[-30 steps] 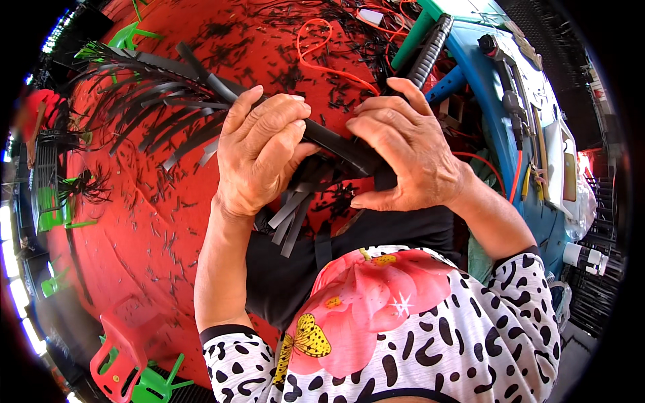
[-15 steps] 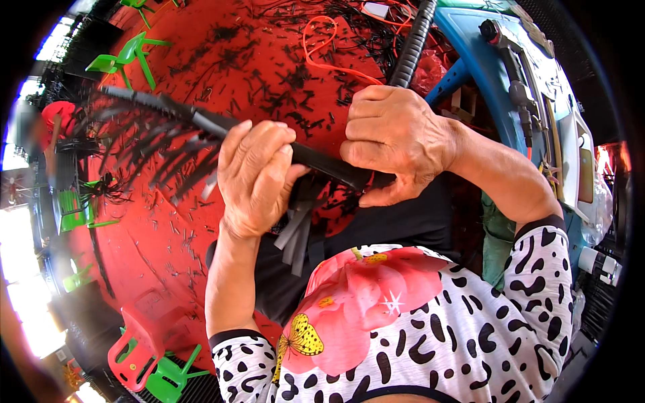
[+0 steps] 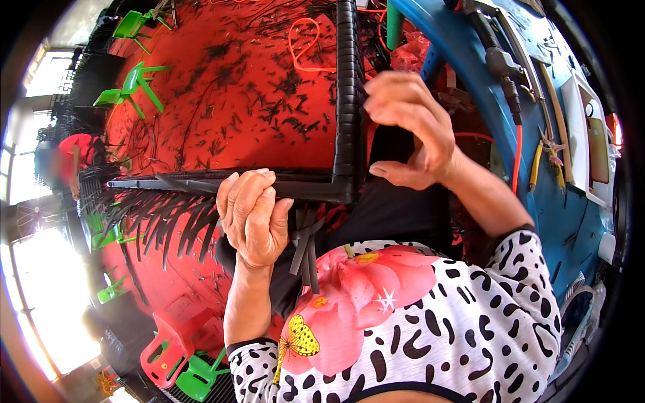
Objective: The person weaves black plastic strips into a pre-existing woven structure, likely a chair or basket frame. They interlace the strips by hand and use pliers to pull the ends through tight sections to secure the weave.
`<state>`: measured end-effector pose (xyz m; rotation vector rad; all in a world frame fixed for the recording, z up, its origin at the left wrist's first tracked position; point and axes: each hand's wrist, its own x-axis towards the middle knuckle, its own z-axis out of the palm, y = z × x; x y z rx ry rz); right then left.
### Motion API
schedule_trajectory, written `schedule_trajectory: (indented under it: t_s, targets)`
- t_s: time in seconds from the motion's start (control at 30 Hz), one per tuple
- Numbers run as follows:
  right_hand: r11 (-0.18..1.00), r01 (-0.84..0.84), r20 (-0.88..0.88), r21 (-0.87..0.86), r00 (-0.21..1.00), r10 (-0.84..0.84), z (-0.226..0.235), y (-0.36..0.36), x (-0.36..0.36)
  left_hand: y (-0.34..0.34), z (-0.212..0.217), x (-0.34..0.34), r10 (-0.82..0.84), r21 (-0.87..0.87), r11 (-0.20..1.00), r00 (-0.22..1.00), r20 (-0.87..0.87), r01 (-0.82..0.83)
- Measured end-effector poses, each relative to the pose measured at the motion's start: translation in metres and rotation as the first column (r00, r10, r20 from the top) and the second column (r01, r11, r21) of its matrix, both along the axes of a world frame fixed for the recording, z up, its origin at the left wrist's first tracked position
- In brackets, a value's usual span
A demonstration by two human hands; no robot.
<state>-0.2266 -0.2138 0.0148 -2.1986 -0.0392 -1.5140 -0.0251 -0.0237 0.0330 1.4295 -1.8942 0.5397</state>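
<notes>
A black frame with a square corner lies across my lap; one side is wrapped in flat black strips. My left hand is closed round the frame's near bar, left of the corner. Many loose black strips hang like a fringe from that bar, left of my hand. A few crossed strip ends dangle beneath the bar, right of the same hand. Just right of the wrapped side, my right hand is open, fingers curved and thumb apart, holding nothing; its fingertips are close to the frame.
Black offcuts litter the red floor, where an orange cord loops. On the right, a blue table holds a black tool, yellow-handled pliers and a white tray. Green chairs stand left, near another person.
The frame has swung round: its wrapped side stands upright in view and its near bar lies level. My right hand has let go of the corner and moved right.
</notes>
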Motion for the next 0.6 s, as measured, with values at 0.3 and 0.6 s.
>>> schedule_trajectory:
  t_s: [0.3,0.6]
  targets:
    - [0.933,-0.136,-0.003,0.333,0.989,0.146,-0.022,0.049,0.003,0.004,0.017,0.0,-0.025,0.095,0.995,0.999,-0.038,0.029]
    - [0.84,-0.164,-0.026,0.518,0.978,0.207,-0.013,0.056,0.002,-0.001,0.04,-0.001,0.052,0.309,0.951,0.982,-0.184,0.008]
